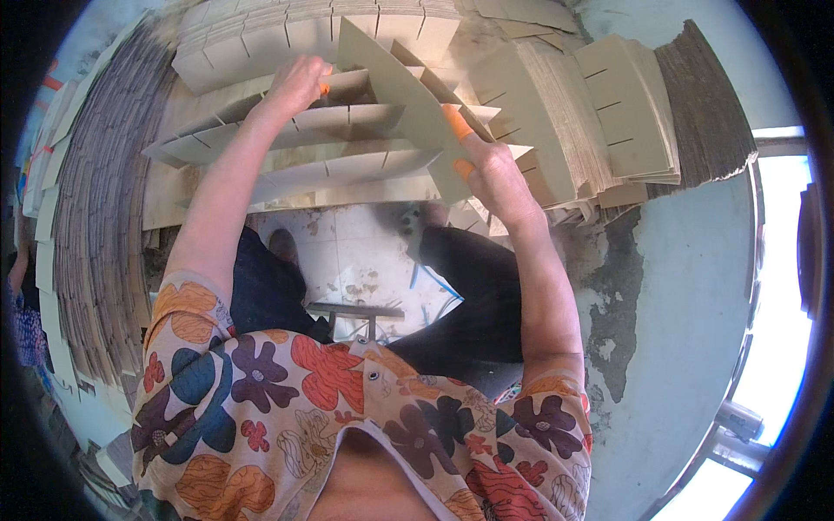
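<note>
My right hand [495, 178], with orange coverings on its fingers, grips a long cardboard strip [408, 104] that stands on edge and slants across the work. Several slotted cardboard strips [347, 122] stand upright in rows and meet the slanting strip at their right ends. At the far row, my left hand [300, 85] is closed on a slotted strip; an orange covering shows on one finger, and its other fingertips are partly hidden. More strip ends poke out on the right side of the slanting strip, beside my right hand.
Stacks of slotted cardboard [287, 35] line the far side, with another stack [556, 113] to the right. A tall pile of cardboard [104, 200] rises at the left. Below are my legs, a tiled floor [347, 252] and a metal bar [356, 310]. Part of another person [28, 313] shows at the left rim.
</note>
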`<state>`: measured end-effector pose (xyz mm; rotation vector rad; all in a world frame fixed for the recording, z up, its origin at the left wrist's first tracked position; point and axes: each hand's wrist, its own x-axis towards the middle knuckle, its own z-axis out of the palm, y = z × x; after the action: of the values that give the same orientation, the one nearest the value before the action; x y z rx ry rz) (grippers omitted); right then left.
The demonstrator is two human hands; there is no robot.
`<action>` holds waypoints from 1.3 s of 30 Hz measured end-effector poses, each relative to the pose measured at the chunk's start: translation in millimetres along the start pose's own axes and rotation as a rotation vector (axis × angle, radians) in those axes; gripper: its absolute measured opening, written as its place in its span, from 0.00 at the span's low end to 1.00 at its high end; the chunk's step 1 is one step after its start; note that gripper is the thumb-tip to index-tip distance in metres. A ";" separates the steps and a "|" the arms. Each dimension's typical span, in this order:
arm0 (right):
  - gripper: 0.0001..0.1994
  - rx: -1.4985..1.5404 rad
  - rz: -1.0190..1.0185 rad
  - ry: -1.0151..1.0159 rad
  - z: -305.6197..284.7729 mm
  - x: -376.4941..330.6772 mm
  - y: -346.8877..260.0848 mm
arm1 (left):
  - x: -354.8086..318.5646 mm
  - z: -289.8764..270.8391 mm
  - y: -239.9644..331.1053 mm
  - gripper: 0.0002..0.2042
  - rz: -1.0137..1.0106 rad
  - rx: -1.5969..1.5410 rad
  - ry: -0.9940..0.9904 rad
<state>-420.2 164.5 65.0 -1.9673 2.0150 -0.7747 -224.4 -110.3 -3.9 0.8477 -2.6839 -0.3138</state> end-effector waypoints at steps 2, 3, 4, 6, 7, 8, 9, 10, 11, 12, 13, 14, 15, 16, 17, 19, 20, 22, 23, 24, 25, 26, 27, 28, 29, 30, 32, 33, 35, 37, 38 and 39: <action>0.35 -0.004 -0.013 0.017 1.8 3.3 -0.5 | -3.1 -0.6 -0.4 0.07 -0.038 0.021 0.009; 0.34 -0.013 -0.016 0.027 2.1 3.7 -1.5 | -5.0 -1.0 -0.7 0.09 -0.057 0.031 0.014; 0.34 -0.034 -0.008 0.037 2.8 2.1 -3.5 | -6.3 -2.4 1.0 0.09 -0.037 0.011 0.035; 0.35 -0.068 0.050 -0.005 1.1 2.5 -7.4 | -9.0 -5.8 4.2 0.11 0.003 -0.027 0.077; 0.36 -0.083 0.104 -0.057 -3.9 3.6 -10.9 | -9.7 -9.7 13.5 0.11 0.107 -0.101 0.163; 0.37 -0.099 0.161 -0.108 -6.4 3.4 -13.2 | -10.4 -13.2 27.5 0.11 0.214 -0.177 0.247; 0.37 -0.068 0.138 -0.094 -7.0 3.5 -13.3 | -11.8 -13.7 39.8 0.11 0.320 -0.254 0.331; 0.37 -0.038 0.113 -0.082 -8.0 4.9 -13.1 | -14.5 -12.2 49.5 0.11 0.279 -0.254 0.200; 0.37 -0.008 0.088 -0.069 -8.3 5.5 -12.5 | -17.1 -10.2 58.3 0.10 0.239 -0.253 0.069; 0.37 -0.028 0.095 -0.032 -7.0 4.1 -10.5 | -18.4 -7.8 62.5 0.10 0.199 -0.252 -0.062; 0.36 -0.045 0.094 0.006 -6.1 3.9 -9.0 | -19.3 -3.1 59.0 0.10 0.169 -0.220 -0.094; 0.36 -0.063 0.093 0.044 -5.5 4.3 -7.9 | -21.1 4.9 53.5 0.10 0.139 -0.188 -0.126; 0.36 -0.050 0.133 0.014 -7.7 5.3 -7.5 | -22.7 11.8 46.7 0.11 0.108 -0.156 -0.158; 0.36 -0.039 0.182 -0.014 -11.2 3.8 -6.3 | -24.6 11.5 47.7 0.12 0.145 -0.236 -0.084; 0.36 -0.029 0.230 -0.042 -13.2 2.5 -5.3 | -24.0 11.6 49.3 0.12 0.153 -0.235 -0.080; 0.36 -0.015 0.062 0.011 -7.9 0.7 -1.6 | -21.9 10.3 51.0 0.11 0.166 -0.229 -0.071; 0.36 -0.007 -0.023 0.038 -5.6 1.1 -0.7 | -21.6 10.7 50.2 0.11 0.161 -0.222 -0.070; 0.35 -0.039 0.048 -0.037 -4.7 3.2 -1.9 | -21.9 12.1 48.9 0.10 0.151 -0.210 -0.070; 0.35 -0.056 0.083 -0.075 -5.1 4.4 -2.8 | -22.3 12.1 48.8 0.10 0.150 -0.213 -0.074; 0.35 -0.074 0.116 -0.091 -6.4 6.0 -3.7 | -22.4 12.0 48.6 0.10 0.149 -0.215 -0.079; 0.35 -0.095 0.152 -0.105 -8.2 7.2 -4.7 | -22.0 11.1 50.2 0.10 0.151 -0.219 -0.083; 0.35 -0.115 0.187 -0.119 -9.0 7.4 -5.1 | -21.6 10.0 51.8 0.10 0.154 -0.238 -0.094; 0.34 -0.074 0.122 -0.053 -7.7 6.5 -4.3 | -21.3 8.9 53.3 0.10 0.157 -0.256 -0.106; 0.34 -0.030 0.055 0.012 -4.9 5.7 -3.3 | -21.6 6.9 54.8 0.11 0.156 -0.273 -0.118; 0.33 0.013 -0.011 0.077 -2.8 5.3 -2.9 | -21.4 5.5 56.1 0.11 0.146 -0.265 -0.118; 0.33 -0.011 0.010 0.035 -1.7 6.4 -3.4 | -21.0 4.5 57.4 0.11 0.135 -0.256 -0.119; 0.34 -0.063 0.050 -0.050 -0.8 9.6 -3.7 | -21.7 5.0 58.3 0.11 0.124 -0.253 -0.097; 0.33 -0.020 -0.016 -0.004 1.0 9.8 0.3 | -22.3 6.5 58.2 0.11 0.123 -0.256 -0.076; 0.33 0.064 -0.150 0.089 3.0 11.2 6.5 | -21.4 11.4 56.0 0.12 0.124 -0.234 -0.029; 0.33 0.002 -0.031 0.048 -7.7 7.0 0.0 | -18.8 17.4 52.4 0.12 0.124 -0.183 0.018; 0.32 -0.027 0.027 0.027 -11.0 6.1 -4.3 | -18.2 18.4 50.0 0.12 0.126 -0.190 0.009; 0.33 -0.021 -0.003 0.018 -7.7 6.0 -2.2 | -17.8 19.2 47.2 0.11 0.128 -0.196 -0.001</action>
<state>-422.7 160.4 73.8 -1.9826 2.0386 -0.7781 -241.9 -59.8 -11.7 0.6157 -2.6388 -0.5359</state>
